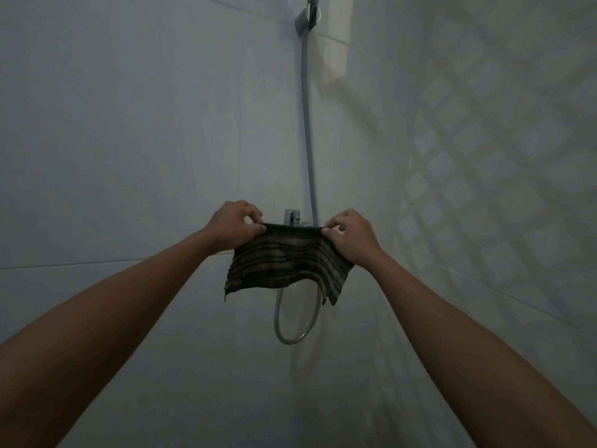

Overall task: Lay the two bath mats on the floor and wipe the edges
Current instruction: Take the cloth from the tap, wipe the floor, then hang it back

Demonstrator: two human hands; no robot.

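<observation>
In the head view, both arms reach forward into the corner of a tiled shower. The left hand (pixel 233 225) and the right hand (pixel 350 236) hold a small dark striped cloth (pixel 287 266) by its top edge, one hand at each upper corner. The fingers of each hand are pinching the cloth, thumb against the bent fingers, so the top edge is pulled straight between them. The rest of the cloth hangs down loose and a little wavy.

The cloth is in the air, just in front of the shower tap (pixel 292 216). Whether it touches the tap, I cannot tell. The grey shower hose (pixel 307 130) runs up the wall to its holder and makes a loop below the cloth.

No bath mat and no floor are visible here. I judge that the person is handling the wiping cloth, either taking it from the tap or hanging it there. If the mats still need wiping, the next move calls for carrying the cloth down to the floor.
</observation>
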